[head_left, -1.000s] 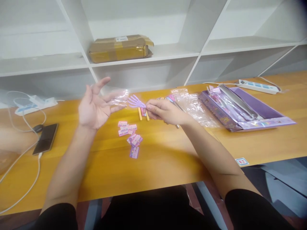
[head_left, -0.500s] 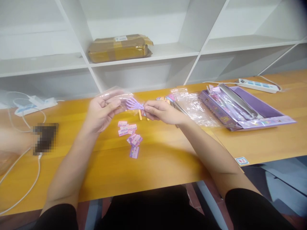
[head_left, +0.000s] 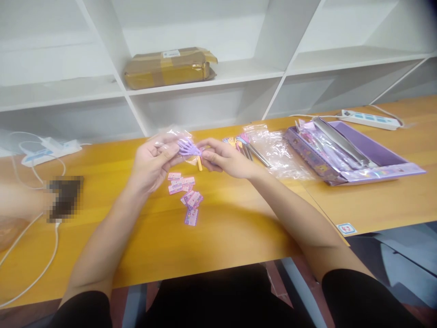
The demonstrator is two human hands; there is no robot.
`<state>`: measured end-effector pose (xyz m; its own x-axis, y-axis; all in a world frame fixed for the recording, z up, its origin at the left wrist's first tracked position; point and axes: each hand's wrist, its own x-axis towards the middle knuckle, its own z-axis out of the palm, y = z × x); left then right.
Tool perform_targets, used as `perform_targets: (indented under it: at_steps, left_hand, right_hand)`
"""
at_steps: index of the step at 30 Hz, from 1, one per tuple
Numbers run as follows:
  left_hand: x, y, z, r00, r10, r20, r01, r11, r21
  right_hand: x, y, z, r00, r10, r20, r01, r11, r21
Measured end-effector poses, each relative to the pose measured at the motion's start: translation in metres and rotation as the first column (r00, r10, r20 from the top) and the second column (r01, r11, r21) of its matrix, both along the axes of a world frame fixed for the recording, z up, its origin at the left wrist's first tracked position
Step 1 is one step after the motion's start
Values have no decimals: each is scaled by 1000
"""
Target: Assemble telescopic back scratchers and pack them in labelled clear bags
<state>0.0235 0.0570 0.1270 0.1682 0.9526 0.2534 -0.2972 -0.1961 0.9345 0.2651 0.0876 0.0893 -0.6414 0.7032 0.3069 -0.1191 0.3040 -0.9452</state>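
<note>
My left hand (head_left: 155,161) is closed on a clear plastic bag (head_left: 175,132). A purple hand-shaped piece (head_left: 187,148) with spread fingers lies at the bag's mouth, seemingly inside the film. At the base of this piece, my right hand (head_left: 221,157) has thumb and fingers pinched together; any handle there is hidden. Below the fingers a short yellow stick (head_left: 200,164) shows, and I cannot tell what it belongs to. Small pink and purple printed cards (head_left: 191,199) lie on the table under my hands. Behind my right wrist rest hand-shaped sticks (head_left: 254,150) with metal rods.
Clear plastic bags (head_left: 290,157) lie to the right, beside a purple open box (head_left: 378,171) holding packaged items. Power strips (head_left: 372,119) sit along the back. A taped parcel (head_left: 167,68) is on the shelf. At left are cables and another person's blurred arm (head_left: 20,200).
My left hand and the bag have moved right, towards my right hand. The bag's film now reaches further over the purple hand-shaped piece, and my right fingers sit at its base.
</note>
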Motion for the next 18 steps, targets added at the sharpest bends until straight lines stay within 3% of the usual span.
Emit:
perform_targets:
  at_steps: [5,12,18]
  left_hand:
    - [1,1,-1,1000,-12,1,12,1000,-8]
    - [5,-2,-4,1000,-21,-13,21,999,-24]
    - [15,-2,-16,998,-58,4,58,996,-63]
  right_hand:
    - [-3,2,-3,995,-101,-13,101,995,8]
    - [-2,-1,-1,974,-226,22,221,966,133]
    - [-12,-6,-6,966,-258,4,255,958,133]
